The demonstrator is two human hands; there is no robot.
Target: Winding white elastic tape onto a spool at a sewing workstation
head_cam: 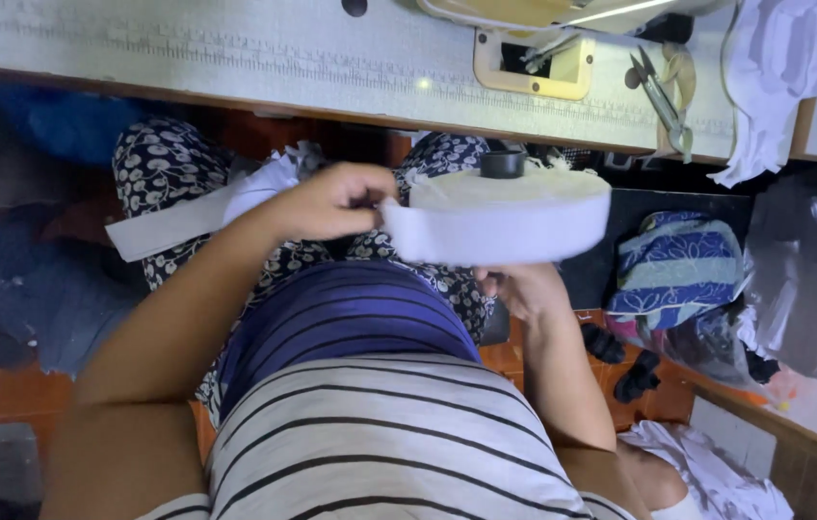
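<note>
Right now your left hand (336,200) pinches the loose end of the white tape roll (500,217), the strip trailing leftward over your lap. Your right hand (524,289) cups the roll from beneath, lying flat, core (502,164) pointing up, below the bench (187,48) edge.

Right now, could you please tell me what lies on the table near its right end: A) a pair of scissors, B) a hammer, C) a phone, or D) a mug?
A: a pair of scissors lies on the table, beside white cloth.
</note>
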